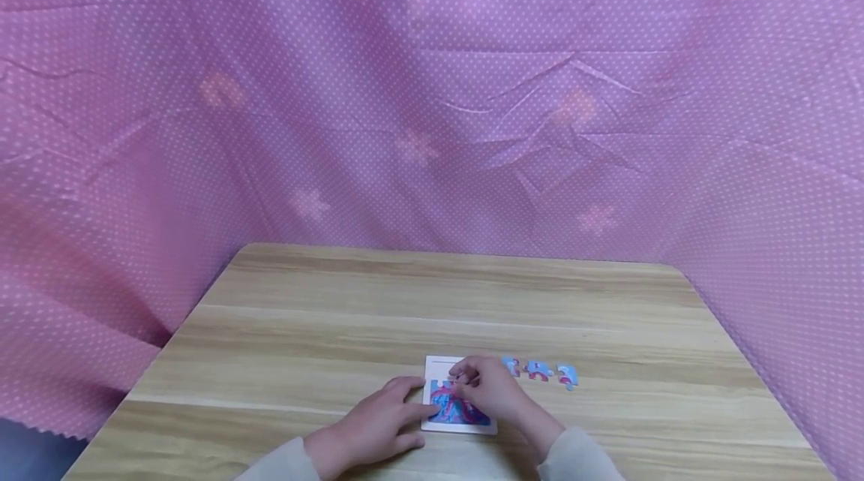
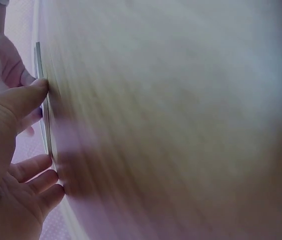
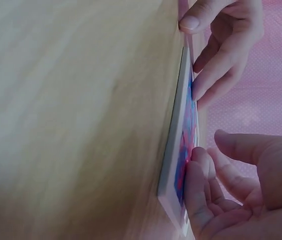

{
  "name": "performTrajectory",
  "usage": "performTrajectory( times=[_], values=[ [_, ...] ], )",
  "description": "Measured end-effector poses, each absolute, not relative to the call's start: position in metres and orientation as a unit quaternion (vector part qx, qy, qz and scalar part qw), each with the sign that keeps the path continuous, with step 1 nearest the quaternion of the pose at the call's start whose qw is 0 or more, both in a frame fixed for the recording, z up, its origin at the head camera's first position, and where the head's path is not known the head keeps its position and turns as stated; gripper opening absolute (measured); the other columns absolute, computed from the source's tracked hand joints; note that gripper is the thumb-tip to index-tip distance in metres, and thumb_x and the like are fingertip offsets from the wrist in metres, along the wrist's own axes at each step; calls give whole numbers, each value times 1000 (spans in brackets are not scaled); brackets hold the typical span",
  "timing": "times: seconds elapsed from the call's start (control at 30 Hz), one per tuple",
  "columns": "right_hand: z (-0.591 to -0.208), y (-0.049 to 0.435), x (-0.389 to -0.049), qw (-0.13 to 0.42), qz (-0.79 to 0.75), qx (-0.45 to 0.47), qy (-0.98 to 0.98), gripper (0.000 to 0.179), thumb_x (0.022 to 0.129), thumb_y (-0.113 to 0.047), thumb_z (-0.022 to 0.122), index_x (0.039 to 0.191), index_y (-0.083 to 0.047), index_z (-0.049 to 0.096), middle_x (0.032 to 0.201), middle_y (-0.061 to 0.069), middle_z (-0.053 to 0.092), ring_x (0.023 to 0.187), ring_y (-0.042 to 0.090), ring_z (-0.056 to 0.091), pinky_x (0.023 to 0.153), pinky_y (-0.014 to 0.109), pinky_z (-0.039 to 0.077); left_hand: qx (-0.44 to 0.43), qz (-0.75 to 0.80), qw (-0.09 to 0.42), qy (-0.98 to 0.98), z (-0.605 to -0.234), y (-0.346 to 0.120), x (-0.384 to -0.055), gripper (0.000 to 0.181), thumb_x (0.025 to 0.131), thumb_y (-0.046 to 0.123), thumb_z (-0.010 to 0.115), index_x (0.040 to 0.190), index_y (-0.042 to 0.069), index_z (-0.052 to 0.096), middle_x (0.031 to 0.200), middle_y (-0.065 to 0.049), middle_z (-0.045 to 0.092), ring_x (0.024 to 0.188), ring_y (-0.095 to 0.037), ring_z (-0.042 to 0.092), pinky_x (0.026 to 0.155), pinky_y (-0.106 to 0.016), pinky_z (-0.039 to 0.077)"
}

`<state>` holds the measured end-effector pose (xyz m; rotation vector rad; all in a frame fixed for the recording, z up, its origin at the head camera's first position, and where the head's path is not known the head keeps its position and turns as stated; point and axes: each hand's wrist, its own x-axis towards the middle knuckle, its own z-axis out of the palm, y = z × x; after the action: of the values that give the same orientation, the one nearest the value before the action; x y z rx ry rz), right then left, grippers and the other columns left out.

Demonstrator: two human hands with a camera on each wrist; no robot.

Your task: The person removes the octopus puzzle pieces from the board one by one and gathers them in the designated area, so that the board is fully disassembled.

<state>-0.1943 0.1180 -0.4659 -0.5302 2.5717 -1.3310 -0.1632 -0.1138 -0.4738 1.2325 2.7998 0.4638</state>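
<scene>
A white-framed jigsaw tray (image 1: 460, 430) lies on the wooden table, its lower part filled with blue and pink picture pieces (image 1: 445, 407). At the tray's left edge is my left hand (image 1: 374, 421), one finger reaching over the frame onto the picture and the thumb near the lower left corner. My right hand (image 1: 496, 391) bends over the upper middle of the tray. Its fingertips (image 3: 196, 159) touch the picture in the right wrist view, while the thumb (image 3: 230, 142) stands apart from them. The back of this hand hides part of the tray.
Loose blue and red jigsaw pieces lie in a row right of the tray, among them a middle piece (image 1: 538, 371) and an outer piece (image 1: 568, 376). A pink dotted curtain (image 1: 432, 128) hangs around the table's (image 1: 304, 331) back and sides.
</scene>
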Motion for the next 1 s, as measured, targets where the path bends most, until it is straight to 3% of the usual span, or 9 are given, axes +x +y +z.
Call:
performTrajectory(
  times=[0.63, 1.0],
  values=[
    [-468, 106, -191, 80, -363, -180, 911, 14, 81, -14, 74, 94, -15, 70, 74, -12, 55, 67, 4, 51, 64, 26, 43, 398, 150, 24, 905, -472, -116, -162, 45, 88, 40, 66, 130, 26, 61, 137, -15, 46, 126, -30, 43, 99, -42, 42],
    [-465, 108, -189, 104, -400, -160, 897, 18, 82, -8, 71, 93, -15, 59, 79, -9, 60, 75, 11, 58, 74, 43, 48, 396, 152, 26, 905, -475, -115, -162, 44, 88, 41, 66, 129, 26, 61, 138, -15, 45, 126, -30, 43, 98, -43, 42]
  ],
)
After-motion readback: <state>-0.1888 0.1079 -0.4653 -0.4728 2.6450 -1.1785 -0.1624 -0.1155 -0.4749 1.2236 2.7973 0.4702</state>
